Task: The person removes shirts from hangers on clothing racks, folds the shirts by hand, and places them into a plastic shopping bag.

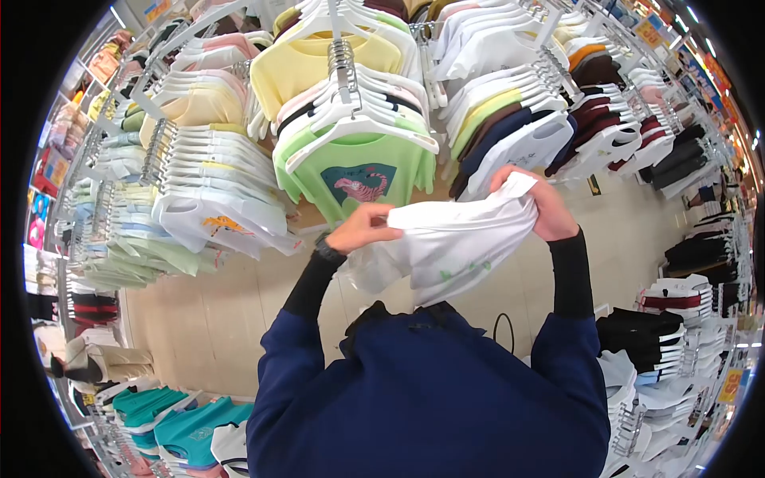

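A white shirt (470,227) with a faint green print is stretched sideways between my hands, its lower part hanging in folds in front of my chest. My left hand (365,229) pinches the shirt's left end between thumb and fingers. At the other end, my right hand (548,209) grips a raised white corner, with its fingers partly behind the cloth. Something pale and see-through (373,267) hangs below my left hand; I cannot tell what it is. Just beyond my hands, a green T-shirt (355,171) with a tiger picture hangs on a white hanger (362,127).
White shirts with an orange print (227,223) hang on the rack to the left. Dark and white shirts (522,147) hang close beyond my right hand. Teal shirts (199,430) are at the lower left. A black garment (637,334) hangs on the right. Tiled floor (215,319) lies between.
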### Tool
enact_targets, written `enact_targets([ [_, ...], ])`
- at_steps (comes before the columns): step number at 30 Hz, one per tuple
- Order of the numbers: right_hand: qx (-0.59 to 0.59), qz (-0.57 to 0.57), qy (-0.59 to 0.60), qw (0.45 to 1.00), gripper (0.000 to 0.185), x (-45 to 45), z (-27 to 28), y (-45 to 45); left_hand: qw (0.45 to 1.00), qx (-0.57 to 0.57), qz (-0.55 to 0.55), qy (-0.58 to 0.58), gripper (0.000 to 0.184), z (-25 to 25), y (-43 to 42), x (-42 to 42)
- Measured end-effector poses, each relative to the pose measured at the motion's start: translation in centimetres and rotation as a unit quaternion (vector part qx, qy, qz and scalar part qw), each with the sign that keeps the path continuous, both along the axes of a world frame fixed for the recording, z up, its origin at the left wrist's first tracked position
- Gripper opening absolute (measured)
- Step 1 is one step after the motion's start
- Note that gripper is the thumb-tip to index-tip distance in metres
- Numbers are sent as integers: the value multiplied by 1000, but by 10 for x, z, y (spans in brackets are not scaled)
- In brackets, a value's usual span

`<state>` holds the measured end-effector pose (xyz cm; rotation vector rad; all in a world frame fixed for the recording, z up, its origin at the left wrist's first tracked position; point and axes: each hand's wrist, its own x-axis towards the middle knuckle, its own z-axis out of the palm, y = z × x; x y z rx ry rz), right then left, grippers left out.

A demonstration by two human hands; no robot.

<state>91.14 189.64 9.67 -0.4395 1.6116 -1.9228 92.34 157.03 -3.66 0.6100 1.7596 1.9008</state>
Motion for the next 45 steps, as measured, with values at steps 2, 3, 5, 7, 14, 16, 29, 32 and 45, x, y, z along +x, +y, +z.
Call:
enact_targets([
  [2,14,-1,38,999,33,-1,-8,20,997,19,29,72,12,7,-17,0],
  [3,22,-2,54,998,36,-1,-13,29,997,-12,39,72,11,16,-19,0],
  [5,139,14,148,979,50,6,-13,35,993,-72,64,66,13,37,-18,7],
  [7,235,24,212,948,50,8,-21,33,962,-178,121,165,15,51,-15,4],
  [14,385,-86,309,865,35,-12,-87,32,826,-345,308,321,19,45,-7,-5],
  [16,348,-107,186,913,39,-14,-92,28,818,-363,337,293,20,39,-14,-7],
  [29,92,-252,20,963,27,33,-148,-115,997,12,79,11,32,-25,13,-6],
  [32,99,-292,71,949,26,44,-143,-117,982,-89,78,150,44,-26,33,0],
  [45,38,-350,210,912,74,66,-188,137,973,-46,-180,138,26,108,211,-60],
])
